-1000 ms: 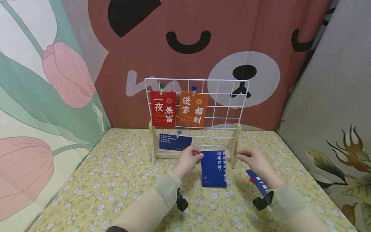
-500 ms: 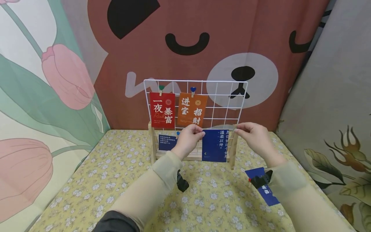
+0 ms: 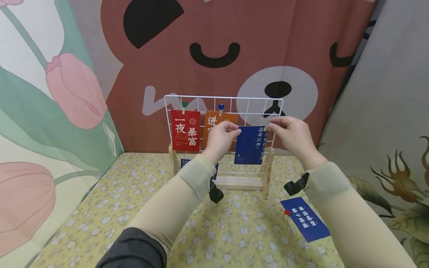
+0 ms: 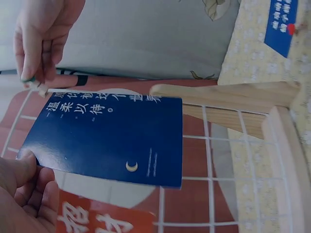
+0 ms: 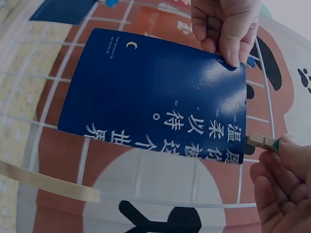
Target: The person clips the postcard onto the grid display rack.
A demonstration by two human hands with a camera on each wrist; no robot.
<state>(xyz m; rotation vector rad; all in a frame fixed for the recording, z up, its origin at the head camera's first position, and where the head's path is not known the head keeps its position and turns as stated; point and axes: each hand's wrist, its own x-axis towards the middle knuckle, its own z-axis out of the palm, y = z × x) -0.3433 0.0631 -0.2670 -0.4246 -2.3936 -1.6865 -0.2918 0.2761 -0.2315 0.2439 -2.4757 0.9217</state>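
My left hand (image 3: 221,139) pinches the upper left corner of a dark blue card (image 3: 249,147) with white Chinese characters and a small moon. The card hangs in front of the right half of a white wire grid rack with a wooden base (image 3: 239,185). Between thumb and forefinger, my right hand (image 3: 295,139) holds a small wooden clothespin (image 5: 262,142) with a green end. In the right wrist view the clothespin's tip meets the card's top edge, close to the right corner.
A red card (image 3: 185,130) and an orange card (image 3: 214,116) hang clipped on the rack's left and middle. Another blue card (image 3: 185,163) is lower, partly behind my left arm. On the flowered tablecloth at right lies a blue card (image 3: 306,219) with a red clip (image 3: 287,212).
Both hands have risen together from low in front of the rack, carrying the blue card and clothespin up to the grid's upper right part. The view has tilted slightly upward.
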